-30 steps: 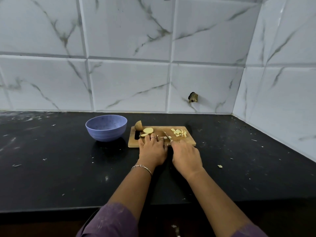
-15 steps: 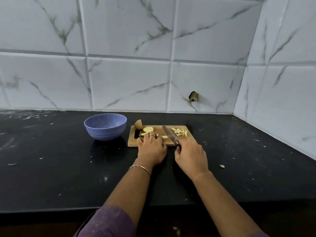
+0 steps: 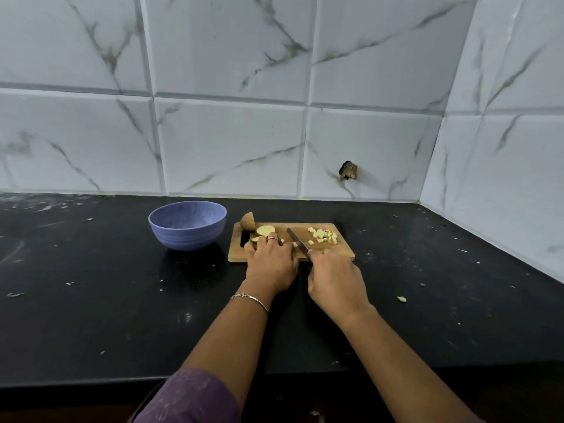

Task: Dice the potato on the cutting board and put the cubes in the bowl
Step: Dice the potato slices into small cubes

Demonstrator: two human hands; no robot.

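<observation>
Head view: left hand [image 3: 270, 264] curled over potato slice [image 3: 257, 239] at near-left of cutting board [image 3: 343, 255], pinning it. Right hand [image 3: 334, 282] grips knife [image 3: 296, 242]. Potato is firm, cut faces probably slippery, so hold it flat-side down. Cubes [image 3: 323, 235] far right near the board edge. Bowl [image 3: 187, 224] just left, open counter [image 3: 91, 300] around.

Your black countertop [image 3: 91, 300] carries pale specks [image 3: 14, 294] all over, one bigger scrap [image 3: 401, 298] toward its right edge. Behind it, you've got white marbled wall tiles [image 3: 232, 148], with a dark stub [image 3: 348, 170] low down.
</observation>
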